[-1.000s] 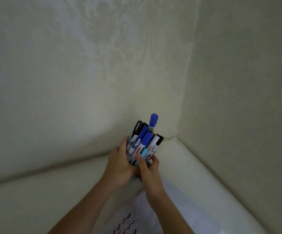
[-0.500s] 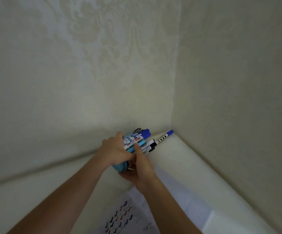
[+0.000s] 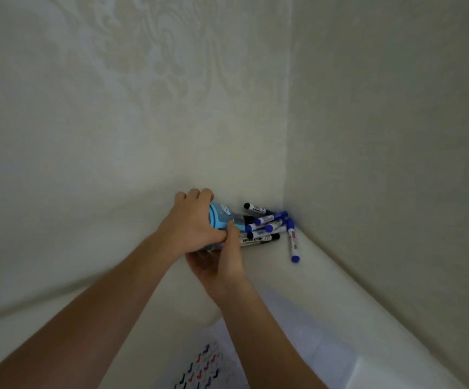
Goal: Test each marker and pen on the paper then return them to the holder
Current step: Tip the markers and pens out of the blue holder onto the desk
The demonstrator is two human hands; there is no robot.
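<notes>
Filling most of the view: patterned cream wall [image 3: 143, 108], meeting in a corner. Cream table [image 3: 283, 276] is running into that corner. White paper [image 3: 283, 346] is lying at the near edge, carrying rows of short coloured marks. Left hand [image 3: 191, 223] is gripping the blue holder [image 3: 219, 220] from above, fingers curled over its base end. Right hand [image 3: 219, 265] is cupping it from beneath, thumb pressing its side. Holder is lying tipped sideways, mouth toward the corner. Markers [image 3: 264, 223] are lying piled at its mouth on the table; one blue-capped marker [image 3: 293, 242] is lying just right of the pile.
</notes>
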